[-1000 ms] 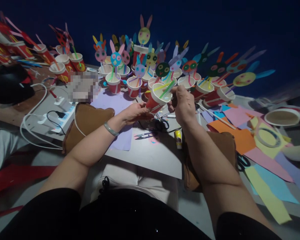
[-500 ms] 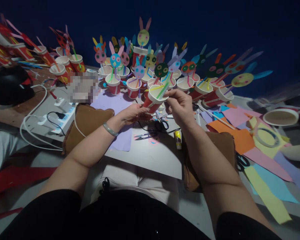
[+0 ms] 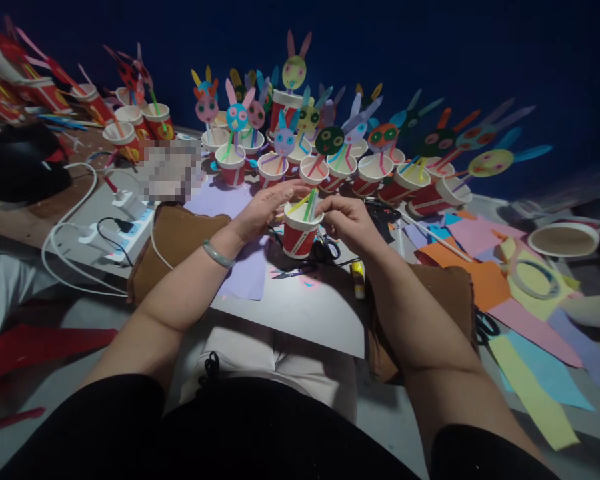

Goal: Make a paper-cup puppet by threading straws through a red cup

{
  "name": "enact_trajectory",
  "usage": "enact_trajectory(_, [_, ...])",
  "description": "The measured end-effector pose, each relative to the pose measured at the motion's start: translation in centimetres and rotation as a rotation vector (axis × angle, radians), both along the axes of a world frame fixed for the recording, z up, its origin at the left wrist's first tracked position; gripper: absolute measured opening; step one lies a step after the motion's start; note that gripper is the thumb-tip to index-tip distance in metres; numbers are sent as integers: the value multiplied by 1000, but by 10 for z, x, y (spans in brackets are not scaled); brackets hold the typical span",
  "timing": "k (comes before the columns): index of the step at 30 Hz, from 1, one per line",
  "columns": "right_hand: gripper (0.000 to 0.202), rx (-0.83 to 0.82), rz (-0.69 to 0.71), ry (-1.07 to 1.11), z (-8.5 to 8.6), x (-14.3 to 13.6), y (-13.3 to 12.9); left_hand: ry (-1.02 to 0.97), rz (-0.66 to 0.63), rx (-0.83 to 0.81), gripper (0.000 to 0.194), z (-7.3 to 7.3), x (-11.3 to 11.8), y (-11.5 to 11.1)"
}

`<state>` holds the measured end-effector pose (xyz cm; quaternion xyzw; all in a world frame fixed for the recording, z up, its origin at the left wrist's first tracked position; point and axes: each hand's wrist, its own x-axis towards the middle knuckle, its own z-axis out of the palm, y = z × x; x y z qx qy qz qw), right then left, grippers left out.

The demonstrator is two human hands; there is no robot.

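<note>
A red and white paper cup (image 3: pixel 300 241) is upright in front of me, over the near part of the table. Yellow and green strips (image 3: pixel 310 205) lean out of its mouth. My left hand (image 3: pixel 266 208) has its fingers stretched out along the cup's far left rim, near the strips. At the right rim, my right hand (image 3: pixel 349 220) has thumb and fingers pinched together on the cup's edge. Black-handled scissors (image 3: pixel 333 248) lie partly hidden behind the cup. Thread snips (image 3: pixel 286 274) lie in front of it, and a yellow glue stick (image 3: pixel 359 280) is to the right.
Rows of cups with paper rabbit heads (image 3: pixel 284 143) stand at the back. Coloured paper sheets (image 3: pixel 485 280) and a tape roll (image 3: pixel 536 277) lie on the right. A power strip (image 3: pixel 130 233) with cables is on the left. Brown pads (image 3: pixel 180 243) lie under my forearms.
The cup has come down and toward me, from tilted to upright. My left hand has let go of its side and moved up to the rim. My right hand has lowered with the cup.
</note>
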<state>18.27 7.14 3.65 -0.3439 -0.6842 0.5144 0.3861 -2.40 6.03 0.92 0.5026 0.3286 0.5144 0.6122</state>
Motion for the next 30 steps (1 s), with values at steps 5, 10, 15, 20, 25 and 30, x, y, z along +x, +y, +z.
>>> enact_trajectory(5, [12, 14, 48, -36, -7, -3, 0, 60, -1, 71, 54, 1, -1, -4])
enact_trajectory(10, [14, 38, 76, -65, -11, -4, -1, 103, -8, 106, 47, 1, -2, -5])
enact_trajectory(15, [15, 7, 81, -67, -11, -6, -2, 73, 60, 60, 36, -2, 1, -2])
enact_trajectory(20, [16, -15, 40, -18, -12, -10, -3, 21, 119, 0, 21, 0, 4, -2])
enact_trajectory(25, [15, -8, 32, -16, -15, -10, -3, 65, 147, -6, 20, 0, 4, -2])
enact_trajectory(30, [11, 27, 3, -8, -17, -10, -1, 74, 126, 23, 24, -3, 4, -1])
